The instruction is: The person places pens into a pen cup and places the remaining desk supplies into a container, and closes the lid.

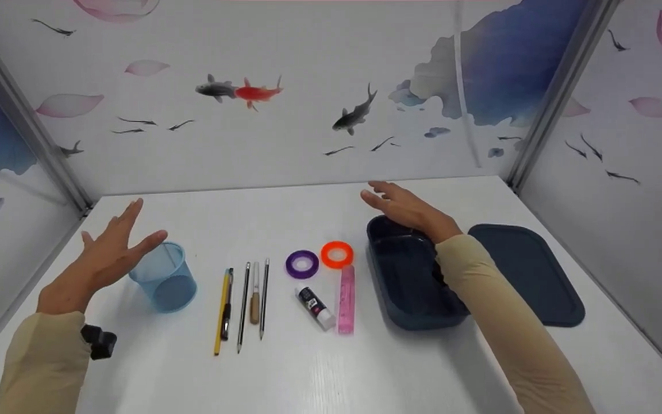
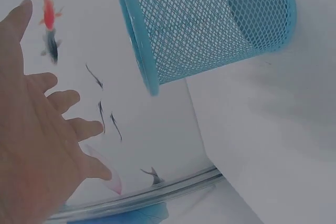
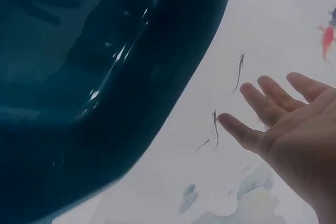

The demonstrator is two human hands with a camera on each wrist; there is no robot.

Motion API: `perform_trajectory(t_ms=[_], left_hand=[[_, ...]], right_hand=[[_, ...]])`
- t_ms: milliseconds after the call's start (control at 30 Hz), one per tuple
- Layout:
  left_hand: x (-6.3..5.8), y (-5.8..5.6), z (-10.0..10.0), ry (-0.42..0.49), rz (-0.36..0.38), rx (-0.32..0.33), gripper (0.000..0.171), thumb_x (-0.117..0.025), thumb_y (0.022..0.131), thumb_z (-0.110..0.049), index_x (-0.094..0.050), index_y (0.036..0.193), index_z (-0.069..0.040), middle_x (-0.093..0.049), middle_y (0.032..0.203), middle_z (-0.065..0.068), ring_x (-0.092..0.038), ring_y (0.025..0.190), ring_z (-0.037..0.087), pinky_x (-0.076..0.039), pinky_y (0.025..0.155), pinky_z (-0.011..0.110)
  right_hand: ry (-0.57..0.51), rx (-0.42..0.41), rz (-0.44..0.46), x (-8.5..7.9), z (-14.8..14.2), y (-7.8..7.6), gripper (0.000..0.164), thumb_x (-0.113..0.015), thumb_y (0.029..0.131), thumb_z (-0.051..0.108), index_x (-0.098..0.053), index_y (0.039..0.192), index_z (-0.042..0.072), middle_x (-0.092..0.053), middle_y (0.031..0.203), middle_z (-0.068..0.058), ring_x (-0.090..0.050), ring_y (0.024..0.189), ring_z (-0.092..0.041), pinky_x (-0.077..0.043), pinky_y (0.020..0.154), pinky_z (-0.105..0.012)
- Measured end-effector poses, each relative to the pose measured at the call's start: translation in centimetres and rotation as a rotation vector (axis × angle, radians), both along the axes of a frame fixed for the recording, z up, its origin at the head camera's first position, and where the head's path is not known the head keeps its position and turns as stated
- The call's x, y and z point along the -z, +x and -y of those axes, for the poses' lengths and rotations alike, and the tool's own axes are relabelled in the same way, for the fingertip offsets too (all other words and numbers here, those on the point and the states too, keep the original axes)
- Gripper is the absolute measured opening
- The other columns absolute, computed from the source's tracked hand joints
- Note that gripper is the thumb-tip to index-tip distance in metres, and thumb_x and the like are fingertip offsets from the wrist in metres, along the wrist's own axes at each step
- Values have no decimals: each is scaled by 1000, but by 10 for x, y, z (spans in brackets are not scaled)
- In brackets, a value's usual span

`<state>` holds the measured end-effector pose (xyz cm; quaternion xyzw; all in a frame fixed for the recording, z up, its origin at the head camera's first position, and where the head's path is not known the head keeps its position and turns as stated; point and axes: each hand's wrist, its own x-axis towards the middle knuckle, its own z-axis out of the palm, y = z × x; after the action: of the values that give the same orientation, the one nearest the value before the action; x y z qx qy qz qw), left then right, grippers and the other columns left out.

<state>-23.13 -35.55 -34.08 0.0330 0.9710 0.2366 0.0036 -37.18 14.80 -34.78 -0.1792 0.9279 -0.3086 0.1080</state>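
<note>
My left hand (image 1: 107, 256) hovers beside and above a light blue mesh pen cup (image 1: 173, 287), fingers extended and holding nothing. The left wrist view shows the cup's mesh wall (image 2: 189, 24) apart from the palm (image 2: 37, 145). Over the far end of a dark blue plastic box (image 1: 405, 276) is my right hand (image 1: 408, 210), its fingers spread and nothing in them. In the right wrist view the box's rim (image 3: 173, 77) lies apart from the fingers. The box has no lid on it, and its right side is partly hidden by my forearm.
Between them lie a yellow pencil (image 1: 220, 316), a black pen (image 1: 227, 313), two dark pencils (image 1: 243, 310), a wooden-handled tool (image 1: 255, 305), purple tape (image 1: 302, 264), orange tape (image 1: 337, 255), a glue stick (image 1: 315, 307) and a pink stick-shaped item (image 1: 346, 302). Right of the box lies a dark lid (image 1: 532, 276).
</note>
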Motion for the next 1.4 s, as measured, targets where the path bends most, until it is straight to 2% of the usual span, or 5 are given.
perform_trajectory(t_ms=[267, 633, 933, 1200, 1400], left_hand=[[23, 18, 9, 272, -7, -92, 93, -42, 99, -61, 23, 157, -27, 18, 167, 13, 8, 150, 56, -2, 111, 83], [73, 35, 5, 484, -12, -165, 112, -63, 96, -42, 32, 153, -24, 22, 165, 21, 8, 152, 51, -12, 118, 74], [97, 34, -1, 525, -32, -279, 127, -77, 87, -36, 31, 154, -27, 11, 168, 20, 5, 154, 46, -12, 123, 65], [103, 26, -8, 544, -14, -379, 133, -80, 84, -39, 32, 153, -27, 13, 168, 18, 5, 156, 43, -12, 125, 63], [106, 23, -14, 544, 0, -384, 131, -79, 84, -41, 30, 154, -26, 14, 168, 19, 2, 156, 45, -13, 124, 65]], right_hand=[[-148, -136, 29, -4, 29, 0, 57, -62, 96, 43, -51, 146, 20, -55, 147, -7, -54, 135, -29, -42, 116, -52], [-242, -263, 62, -12, 65, -7, 60, -68, 93, 30, -48, 149, 21, -57, 145, -8, -57, 134, -27, -44, 115, -49], [-322, -335, 147, -3, 92, -9, 60, -70, 93, 27, -48, 149, 19, -57, 146, -7, -58, 132, -26, -48, 112, -45], [-437, -358, 207, 12, 115, -11, 64, -70, 92, 25, -44, 150, 18, -54, 148, -7, -61, 128, -26, -51, 108, -43], [-423, -365, 228, 28, 129, -12, 58, -70, 93, 24, -49, 147, 18, -57, 145, -8, -63, 126, -25, -52, 108, -43]])
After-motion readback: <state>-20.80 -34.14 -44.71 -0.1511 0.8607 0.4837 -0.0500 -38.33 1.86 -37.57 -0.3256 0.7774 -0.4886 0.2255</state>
